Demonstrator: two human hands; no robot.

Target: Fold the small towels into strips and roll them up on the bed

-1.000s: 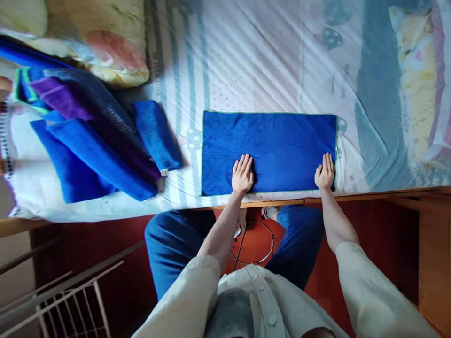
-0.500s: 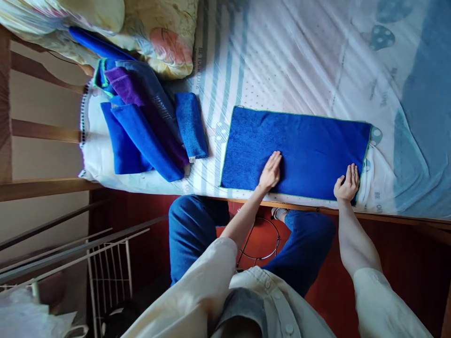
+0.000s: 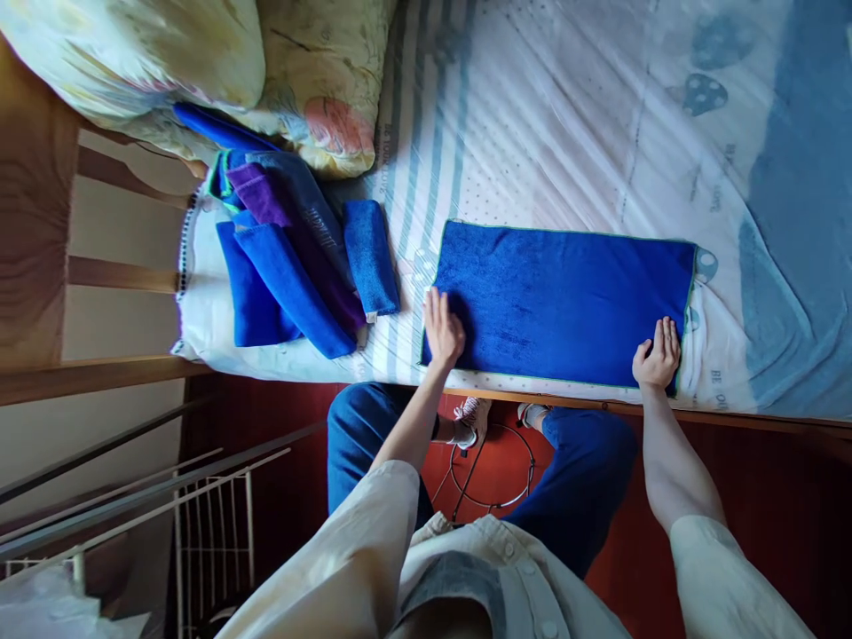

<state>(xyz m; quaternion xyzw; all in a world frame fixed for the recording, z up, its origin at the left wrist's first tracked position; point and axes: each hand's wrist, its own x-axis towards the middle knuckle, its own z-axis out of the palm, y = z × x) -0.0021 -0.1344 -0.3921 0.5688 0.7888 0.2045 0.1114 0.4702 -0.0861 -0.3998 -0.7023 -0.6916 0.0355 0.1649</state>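
A blue towel [image 3: 559, 302] with a thin green edge lies spread flat along the near side of the bed. Flat on its left end rests my left hand [image 3: 445, 330], fingers stretched out toward the edge. My right hand [image 3: 658, 355] presses on the lower right corner, with its fingers extended and thumb a little apart. Neither hand grips the cloth. Left of the towel lies a small folded blue towel [image 3: 371, 257] with a white tag. Beside that is a pile of folded towels, among them a bright blue one [image 3: 299, 288] and a purple one [image 3: 263, 191].
Pillows [image 3: 326, 89] with a floral print sit at the upper left. A slatted wooden headboard [image 3: 123, 273] bounds the bed's left side. The patterned sheet [image 3: 565, 115] has wrinkles. Below left stands a white wire rack [image 3: 213, 532]; a metal ring stand [image 3: 493, 466] is between my legs.
My left hand has slid left across the towel from its middle to its left end. My right hand stays at the right corner. The view has shifted slightly.
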